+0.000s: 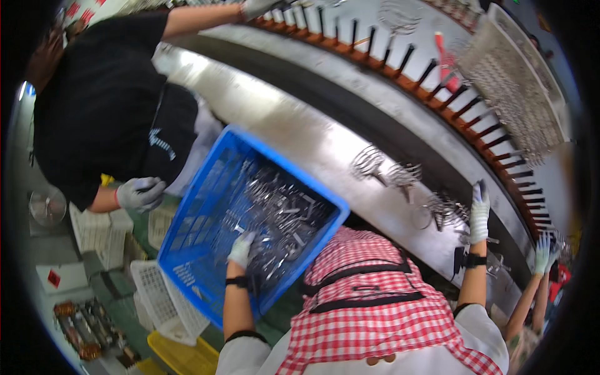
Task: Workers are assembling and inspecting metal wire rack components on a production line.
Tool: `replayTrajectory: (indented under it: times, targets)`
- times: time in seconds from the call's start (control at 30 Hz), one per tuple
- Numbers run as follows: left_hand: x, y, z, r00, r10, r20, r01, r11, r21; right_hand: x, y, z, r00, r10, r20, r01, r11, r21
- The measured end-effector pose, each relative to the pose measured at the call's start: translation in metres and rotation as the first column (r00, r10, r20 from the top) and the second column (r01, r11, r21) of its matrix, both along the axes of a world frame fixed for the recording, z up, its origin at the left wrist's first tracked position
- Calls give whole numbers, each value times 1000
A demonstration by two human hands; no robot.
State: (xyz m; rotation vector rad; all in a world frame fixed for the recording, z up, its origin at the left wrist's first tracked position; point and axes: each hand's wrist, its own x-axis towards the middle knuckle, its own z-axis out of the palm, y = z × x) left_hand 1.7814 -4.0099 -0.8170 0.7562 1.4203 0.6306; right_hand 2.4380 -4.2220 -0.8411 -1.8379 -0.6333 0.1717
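Observation:
My left hand (pixel 242 249), in a white glove, reaches down into a blue plastic crate (pixel 337 215). Beneath its fingers lies a heap of shiny metal pieces (pixel 284 212), loose and tangled; their exact kind is too small to make out. Whether those fingers grip a piece cannot be told. My right hand (pixel 480 215), also gloved, is raised over the far side of the steel bench with its fingers stretched out, and nothing shows in it. Close to it on the bench are several wire-headed metal kitchen tools (pixel 445 211), lying in a cluster.
Beyond the bench runs a curved brown rail (pixel 400 78) with black-handled tools standing in it. A white basket (pixel 531 81) of metal parts sits at the far right. One co-worker in black (pixel 112 112) stands left; another's gloved hands (pixel 544 253) are right. White baskets (pixel 165 300) lie below the crate.

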Motion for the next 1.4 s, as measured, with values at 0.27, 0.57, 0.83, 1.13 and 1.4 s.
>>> replayTrajectory:
  times: [0.27,0.57,0.83,1.13,1.4]
  targets:
    - [-24,24,-74,995,-24,-97,-1,968,-253,-182,20,19,903,373,-214,-419,874,-245]
    - [30,98,-107,281,-532,-798,732,657,-180,-255,63,81,882,372,-289,-466,779,-420]
    - [-15,98,-144,13,-713,-702,867,357,-347,-264,53,87,841,346,-416,-506,774,-380]
    - [-65,80,-99,482,-670,-564,779,622,-73,-264,91,101,757,598,-264,-645,619,-448]
    - [-28,81,-19,932,86,351,-146,978,148,-279,122,121,600,751,-275,-793,515,-324]
